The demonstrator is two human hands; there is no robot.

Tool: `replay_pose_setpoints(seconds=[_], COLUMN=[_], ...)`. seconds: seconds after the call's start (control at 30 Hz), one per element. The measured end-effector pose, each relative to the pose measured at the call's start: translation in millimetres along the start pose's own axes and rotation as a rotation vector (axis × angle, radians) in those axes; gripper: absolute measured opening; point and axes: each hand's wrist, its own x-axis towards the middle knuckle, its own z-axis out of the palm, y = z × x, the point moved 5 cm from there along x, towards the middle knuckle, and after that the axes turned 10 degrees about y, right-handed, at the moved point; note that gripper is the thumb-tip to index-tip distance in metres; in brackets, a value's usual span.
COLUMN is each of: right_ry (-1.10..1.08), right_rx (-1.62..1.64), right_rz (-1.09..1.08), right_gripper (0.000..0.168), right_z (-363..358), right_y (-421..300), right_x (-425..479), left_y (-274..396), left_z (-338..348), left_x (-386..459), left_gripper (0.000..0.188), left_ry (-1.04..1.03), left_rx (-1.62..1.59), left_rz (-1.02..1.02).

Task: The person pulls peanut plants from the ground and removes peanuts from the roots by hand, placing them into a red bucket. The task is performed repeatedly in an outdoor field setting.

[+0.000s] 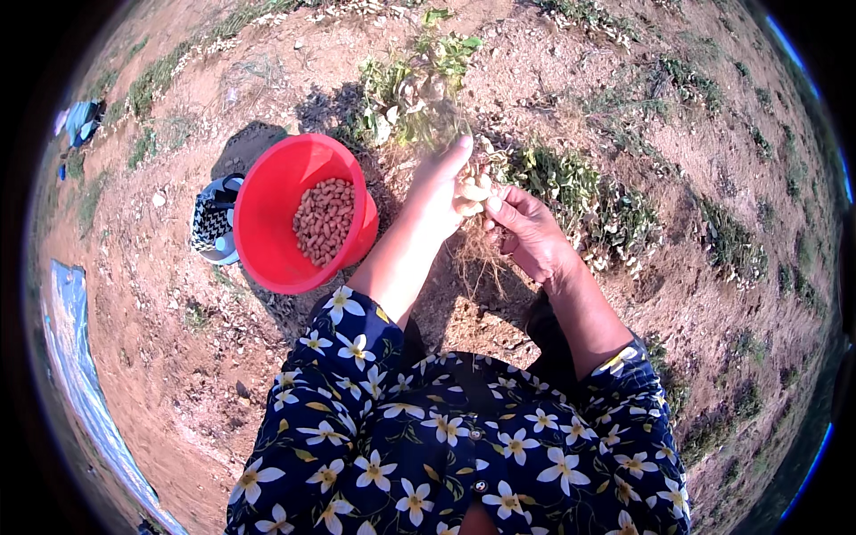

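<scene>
My left hand [435,190] is closed around the stems of an uprooted peanut plant [445,60], its thumb pointing up and away from me. The leafy top stretches beyond the hand, partly blurred. Pale peanut pods [473,190] cluster on the near side of that grip, and thin dry roots [483,257] dangle below them. My right hand [531,231] pinches at the pods with thumb and forefinger, the other fingers curled. To the left of my left forearm, a red plastic tub [267,207] leans toward me, with a heap of loose peanut pods [324,221] inside.
Against the tub's left side stands a light-coloured bucket [224,257] holding a houndstooth-patterned cloth item [206,221] and a bottle [225,242]. Pulled peanut plants [568,180] lie in rows on the dry soil. A pale plastic sheet [87,374] runs along the far left.
</scene>
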Motion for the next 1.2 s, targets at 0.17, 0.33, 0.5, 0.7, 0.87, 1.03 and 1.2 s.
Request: replay_pose_setpoints(seconds=[0.17, 0.33, 0.5, 0.7, 0.87, 1.03, 1.2], right_ry=[0.11, 0.111, -0.028, 0.023, -0.017, 0.23, -0.103], right_rx=[-0.034, -0.595, -0.73, -0.377, -0.571, -0.395, -0.687], right_rz=[-0.013, -0.078, -0.077, 0.0, -0.012, -0.232, -0.613], right_gripper=[0.024, 0.026, 0.024, 0.021, 0.016, 0.017, 0.043], right_z=[-3, 0, 3, -8, -26, 13, 146], right_y=[-10, -13, -36, -26, -27, -62, -60], right_x=[-2, -3, -17, -15, -22, -25, 0], left_y=[0, 2, -5, 8, 22, 16, 13], left_z=[7, -7, -14, 5, -13, -20, 2], left_x=[-3, -2, 4, -14, 1, 5, -4], left_gripper=[0.031, 0.031, 0.041, 0.024, 0.029, 0.035, 0.03], left_ry=[0.031, 0.053, -0.004, -0.11, -0.21, 0.148, -0.257], left_rx=[-0.006, 0.231, 0.44, 0.321, 0.184, 0.332, 0.322], left_rz=[-0.052, -0.165, -0.314, -0.296, -0.344, -0.119, -0.031])
